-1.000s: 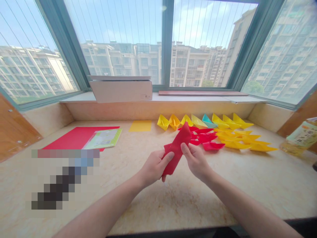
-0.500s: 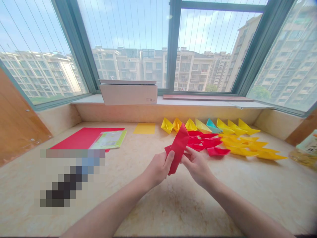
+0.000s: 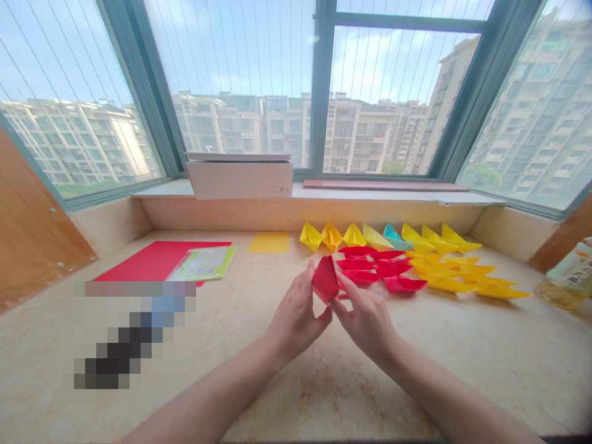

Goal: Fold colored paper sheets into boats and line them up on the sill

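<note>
A folded piece of red paper [image 3: 325,279] is held up between my two hands above the counter. My left hand [image 3: 296,311] grips it from the left, fingers along its side and thumb below. From the right, my right hand [image 3: 365,311] pinches its edge with thumb and fingers. Just beyond my right hand sit several red paper boats [image 3: 394,267]. Several yellow paper boats [image 3: 446,271] lie to their right, and a back row of yellow boats includes one teal paper boat [image 3: 395,237].
Red paper sheets [image 3: 139,259] lie at left under a green-and-white packet [image 3: 203,262]; a pixelated patch covers the counter in front. A yellow sheet [image 3: 269,242] lies farther back. On the sill stand a white box [image 3: 240,179] and a flat board [image 3: 386,185]. A clear container [image 3: 567,280] is at right.
The red folded paper has been turned from a long upright shape to a shorter, more compact one seen end-on. My left hand's fingers have moved up along its side.
</note>
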The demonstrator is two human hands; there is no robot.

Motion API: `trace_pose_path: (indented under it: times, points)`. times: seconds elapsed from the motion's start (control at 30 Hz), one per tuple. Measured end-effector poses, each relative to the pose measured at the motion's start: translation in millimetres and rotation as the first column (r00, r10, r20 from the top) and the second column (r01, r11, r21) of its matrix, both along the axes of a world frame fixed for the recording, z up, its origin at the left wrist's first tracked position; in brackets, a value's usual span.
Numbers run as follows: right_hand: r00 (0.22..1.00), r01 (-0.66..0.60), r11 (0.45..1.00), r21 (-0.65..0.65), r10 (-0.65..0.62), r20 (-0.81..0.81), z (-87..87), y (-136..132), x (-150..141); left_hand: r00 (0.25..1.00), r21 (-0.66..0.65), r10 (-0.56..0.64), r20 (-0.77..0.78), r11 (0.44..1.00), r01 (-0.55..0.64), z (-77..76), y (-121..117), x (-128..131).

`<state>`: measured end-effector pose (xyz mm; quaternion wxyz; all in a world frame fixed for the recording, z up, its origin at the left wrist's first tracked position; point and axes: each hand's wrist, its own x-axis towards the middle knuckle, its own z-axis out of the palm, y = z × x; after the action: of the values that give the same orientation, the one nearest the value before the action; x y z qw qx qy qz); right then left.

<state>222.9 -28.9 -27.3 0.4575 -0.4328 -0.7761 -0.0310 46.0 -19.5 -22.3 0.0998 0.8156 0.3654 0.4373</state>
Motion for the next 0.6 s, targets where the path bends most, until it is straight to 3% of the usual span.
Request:
trace_pose_path:
  times: [0.13,0.37,0.5,0.6]
  points:
    - [0.988,0.051,0.989,0.136,-0.070,0.136,8.0,-7.3,-7.5,0.998,-0.037,-0.025,0.053,0.999,0.027,-2.2,0.5,-2.7]
    - [0.992,0.077,0.993,0.092,-0.086,0.092,10.2,-11.2,-8.6,0.970,-0.018,-0.232,0.076,0.972,0.234,0.0,-1.0,-2.4]
    - [0.997,0.059,0.989,0.136,-0.065,0.040,9.6,-10.6,-5.0,0.961,-0.033,-0.235,0.148,0.970,0.242,2.1,-0.8,-0.6]
    - [0.999,-0.001,0.992,0.126,-0.006,0.052,11.7,-8.2,-0.3,0.962,0.038,-0.223,0.157,0.975,0.220,1.5,4.7,-5.9]
